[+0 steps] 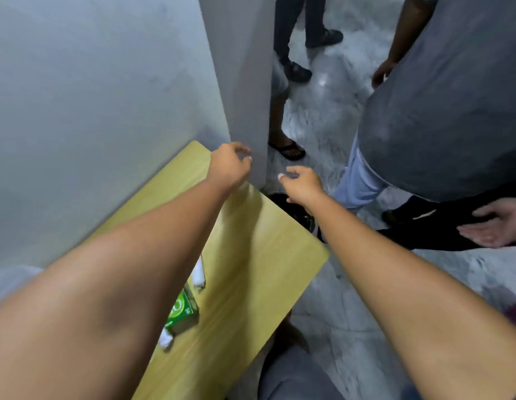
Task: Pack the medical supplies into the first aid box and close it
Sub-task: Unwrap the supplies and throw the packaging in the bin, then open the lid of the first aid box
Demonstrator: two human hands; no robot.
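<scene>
Both arms stretched out toward 12 o'clock. Left hand [229, 166] over the far end of the yellow wooden table [259, 255], fingers loosely curled, holding nothing, close to the grey wall corner [245, 111]. Right hand [303, 184] at 1 o'clock past the table edge, above the floor [332, 119], fingers half curled, also holding nothing. On the table at 7 o'clock: green box [183, 310], partly behind the left forearm, white packets [199, 274] just beyond it. Bystanders' legs and another person's hand [496, 223] at 1–3 o'clock.
</scene>
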